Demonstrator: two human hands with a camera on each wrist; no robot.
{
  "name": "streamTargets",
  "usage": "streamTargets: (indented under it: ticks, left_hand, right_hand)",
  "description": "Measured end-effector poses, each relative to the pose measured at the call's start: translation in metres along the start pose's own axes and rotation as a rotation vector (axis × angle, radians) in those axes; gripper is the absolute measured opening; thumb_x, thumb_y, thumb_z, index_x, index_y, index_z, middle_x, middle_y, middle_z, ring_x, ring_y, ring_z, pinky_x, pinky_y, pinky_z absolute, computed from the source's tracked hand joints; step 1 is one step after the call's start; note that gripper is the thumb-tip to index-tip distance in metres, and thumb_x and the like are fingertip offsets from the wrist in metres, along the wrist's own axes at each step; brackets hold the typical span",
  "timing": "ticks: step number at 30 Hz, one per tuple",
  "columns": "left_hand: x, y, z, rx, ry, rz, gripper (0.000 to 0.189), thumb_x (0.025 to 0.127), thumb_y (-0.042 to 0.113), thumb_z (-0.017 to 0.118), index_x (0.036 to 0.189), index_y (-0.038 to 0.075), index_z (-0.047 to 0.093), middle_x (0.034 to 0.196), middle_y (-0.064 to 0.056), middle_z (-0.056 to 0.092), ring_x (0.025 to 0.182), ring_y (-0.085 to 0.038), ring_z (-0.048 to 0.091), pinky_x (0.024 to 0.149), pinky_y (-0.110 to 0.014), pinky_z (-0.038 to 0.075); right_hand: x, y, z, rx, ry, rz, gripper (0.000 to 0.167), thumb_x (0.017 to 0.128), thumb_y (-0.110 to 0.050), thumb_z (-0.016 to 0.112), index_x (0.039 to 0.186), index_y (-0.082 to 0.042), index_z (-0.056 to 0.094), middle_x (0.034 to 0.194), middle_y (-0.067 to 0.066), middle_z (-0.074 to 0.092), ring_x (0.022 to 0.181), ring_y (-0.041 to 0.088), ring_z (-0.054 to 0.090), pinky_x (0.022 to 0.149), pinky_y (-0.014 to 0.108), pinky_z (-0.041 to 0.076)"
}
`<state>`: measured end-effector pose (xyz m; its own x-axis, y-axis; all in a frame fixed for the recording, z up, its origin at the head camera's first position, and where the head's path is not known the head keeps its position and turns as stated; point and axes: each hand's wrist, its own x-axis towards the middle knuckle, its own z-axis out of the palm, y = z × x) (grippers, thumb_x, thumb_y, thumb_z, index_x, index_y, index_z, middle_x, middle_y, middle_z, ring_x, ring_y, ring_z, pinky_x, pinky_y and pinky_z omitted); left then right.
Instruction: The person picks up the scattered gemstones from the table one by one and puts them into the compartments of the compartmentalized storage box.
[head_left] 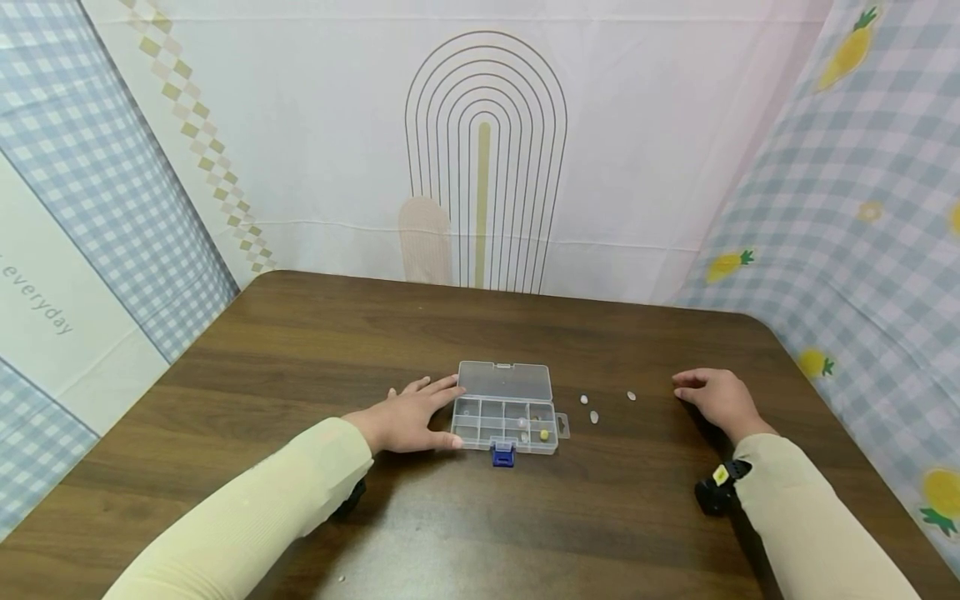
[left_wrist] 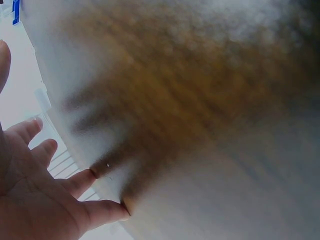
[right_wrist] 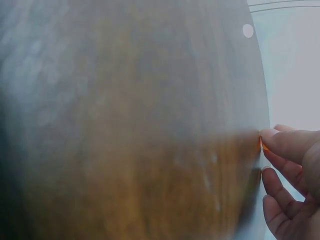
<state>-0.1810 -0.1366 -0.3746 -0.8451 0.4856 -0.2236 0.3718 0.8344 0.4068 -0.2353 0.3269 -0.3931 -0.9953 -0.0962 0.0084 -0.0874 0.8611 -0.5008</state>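
Observation:
A clear plastic compartment box (head_left: 491, 423) lies on the table, its lid (head_left: 504, 381) tipped back and a blue latch (head_left: 503, 455) at the front. A yellow bead (head_left: 544, 435) and a few pale pieces sit in its right-hand compartments. My left hand (head_left: 416, 418) is spread with straight fingers, thumb and fingertips resting at the box's left side. On the right, my right hand (head_left: 722, 402) is lowered to the tabletop. Thumb and index finger pinch a small orange piece (right_wrist: 263, 146), mostly hidden by the fingertips; the head view does not show it.
Three small white oval pieces (head_left: 594, 417) lie between the box and my right hand. The brown wooden table (head_left: 562, 533) reaches back to a printed white cloth (head_left: 322, 125). A tiny pale speck (head_left: 341, 578) lies near the front edge.

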Motion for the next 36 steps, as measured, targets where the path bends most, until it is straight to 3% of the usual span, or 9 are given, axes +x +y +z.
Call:
streamTargets:
  ticks: [18,36]
  left_hand:
    - [0.000,0.000,0.000,0.001,0.008,0.000,0.081,0.086,0.061,0.061,0.153,0.028,0.031,0.161,0.006,0.017,0.146,-0.038,0.012,0.102,-0.076,0.012]
    - [0.001,0.000,0.001,0.005,0.007,0.002,0.080,0.086,0.060,0.061,0.153,0.027,0.031,0.161,0.005,0.017,0.146,-0.039,0.012,0.102,-0.076,0.013]
  right_hand:
    - [0.004,-0.016,0.000,-0.037,0.087,-0.082,0.025,0.092,-0.012,0.063,0.111,0.003,0.069,0.116,0.028,0.062,0.107,0.046,0.055,0.088,0.058,0.043]
    - [0.000,-0.038,-0.001,-0.063,0.190,-0.218,0.018,0.091,-0.006,0.065,0.106,0.002,0.072,0.109,0.021,0.062,0.096,0.040,0.062,0.079,0.053,0.049]
